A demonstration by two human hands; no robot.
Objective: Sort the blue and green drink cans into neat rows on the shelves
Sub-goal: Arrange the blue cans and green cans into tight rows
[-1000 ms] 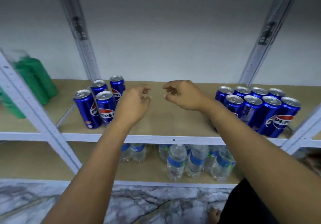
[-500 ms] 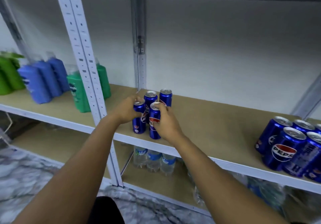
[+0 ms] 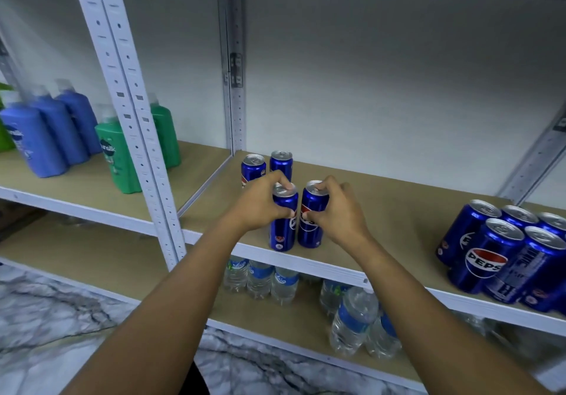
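Observation:
Two blue Pepsi cans stand near the front edge of the wooden shelf (image 3: 382,204). My left hand (image 3: 260,204) grips the left blue can (image 3: 281,229) from its left side. My right hand (image 3: 340,211) grips the right blue can (image 3: 311,226) from its right side. The two held cans are upright and almost touch. Behind them stand two more blue cans (image 3: 252,169), close to the shelf's back left corner. A tight group of several blue cans (image 3: 502,247) sits at the right end of the same shelf. No green can is visible.
A perforated white upright (image 3: 131,125) stands left of my hands. Blue and green shampoo bottles (image 3: 46,140) fill the neighbouring shelf at left. Water bottles (image 3: 352,318) stand on the lower shelf. A marble floor lies below.
My view swung left toward the small can group. Both hands moved from the bare middle of the shelf onto the two front cans and shifted them forward and right, away from the back pair.

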